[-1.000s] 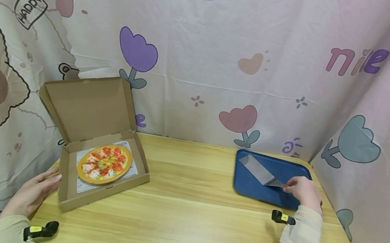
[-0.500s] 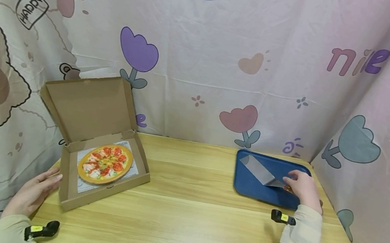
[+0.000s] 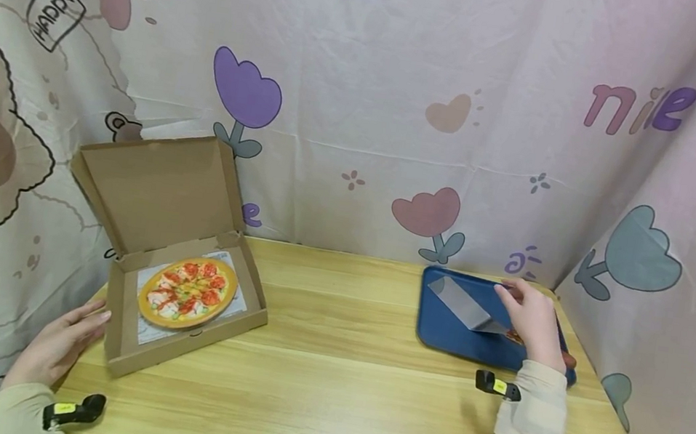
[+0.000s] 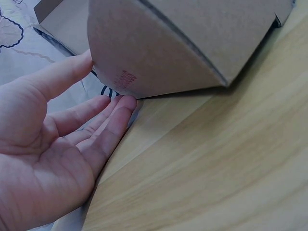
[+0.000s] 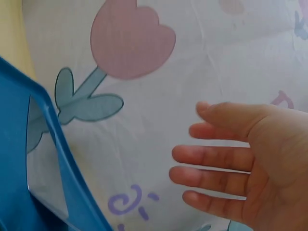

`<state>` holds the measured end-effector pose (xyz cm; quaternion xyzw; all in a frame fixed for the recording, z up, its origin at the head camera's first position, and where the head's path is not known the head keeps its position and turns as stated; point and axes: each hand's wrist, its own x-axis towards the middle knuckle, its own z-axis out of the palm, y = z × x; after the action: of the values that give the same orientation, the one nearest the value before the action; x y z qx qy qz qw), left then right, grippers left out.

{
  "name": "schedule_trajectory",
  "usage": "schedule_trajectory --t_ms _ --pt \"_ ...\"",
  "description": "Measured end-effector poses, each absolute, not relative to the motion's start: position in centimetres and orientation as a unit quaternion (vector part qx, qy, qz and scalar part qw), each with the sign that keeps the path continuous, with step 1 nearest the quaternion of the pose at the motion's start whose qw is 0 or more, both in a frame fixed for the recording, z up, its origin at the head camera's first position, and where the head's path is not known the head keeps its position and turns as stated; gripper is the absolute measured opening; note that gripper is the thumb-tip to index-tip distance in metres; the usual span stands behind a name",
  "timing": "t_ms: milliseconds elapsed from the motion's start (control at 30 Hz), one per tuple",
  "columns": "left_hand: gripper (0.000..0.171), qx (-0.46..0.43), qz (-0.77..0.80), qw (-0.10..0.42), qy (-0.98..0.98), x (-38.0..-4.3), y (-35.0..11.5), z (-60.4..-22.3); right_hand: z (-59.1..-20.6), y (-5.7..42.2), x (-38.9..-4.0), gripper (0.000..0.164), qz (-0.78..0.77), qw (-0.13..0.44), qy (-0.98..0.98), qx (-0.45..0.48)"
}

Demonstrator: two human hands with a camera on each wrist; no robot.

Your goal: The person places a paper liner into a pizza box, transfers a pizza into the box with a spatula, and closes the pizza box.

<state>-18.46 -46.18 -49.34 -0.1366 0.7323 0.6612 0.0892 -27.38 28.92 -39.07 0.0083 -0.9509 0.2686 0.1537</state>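
My left hand (image 3: 56,347) rests against the left side of an open cardboard pizza box (image 3: 160,192), fingers fairly straight. In the left wrist view its fingertips (image 4: 126,102) lie right at the bottom edge of the box wall. Inside the box, on printed paper, is a round pizza (image 3: 187,295) with red and white toppings. Over on the right, my right hand (image 3: 532,322) hovers above a blue tray (image 3: 443,332) with fingers spread and nothing held. Below it a metal pizza server (image 3: 460,304) lies across the tray; my hand hides part of its handle, whose brown end (image 3: 569,360) shows.
Both box and tray stand on a wooden table (image 3: 324,397). Behind the table and at both sides hangs a patterned curtain (image 3: 350,100). The raised box lid leans back toward it. Small black cameras sit on both wrists.
My right hand has let go of the pizza server's handle and moved up and slightly left, its fingers opening. The server stays on the tray. My left hand, the box and the pizza keep their places.
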Motion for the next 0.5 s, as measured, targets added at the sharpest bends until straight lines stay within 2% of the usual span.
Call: schedule_trajectory --t_ms 200,500 --pt "0.090 -0.138 0.663 0.092 0.730 -18.5 -46.1 -49.1 -37.9 27.2 -27.3 0.045 0.266 0.184 -0.946 0.031" --pt "0.089 -0.129 0.670 0.082 0.726 -18.5 -46.1 -49.2 -37.1 25.2 -27.3 0.045 0.262 0.153 -0.951 0.054"
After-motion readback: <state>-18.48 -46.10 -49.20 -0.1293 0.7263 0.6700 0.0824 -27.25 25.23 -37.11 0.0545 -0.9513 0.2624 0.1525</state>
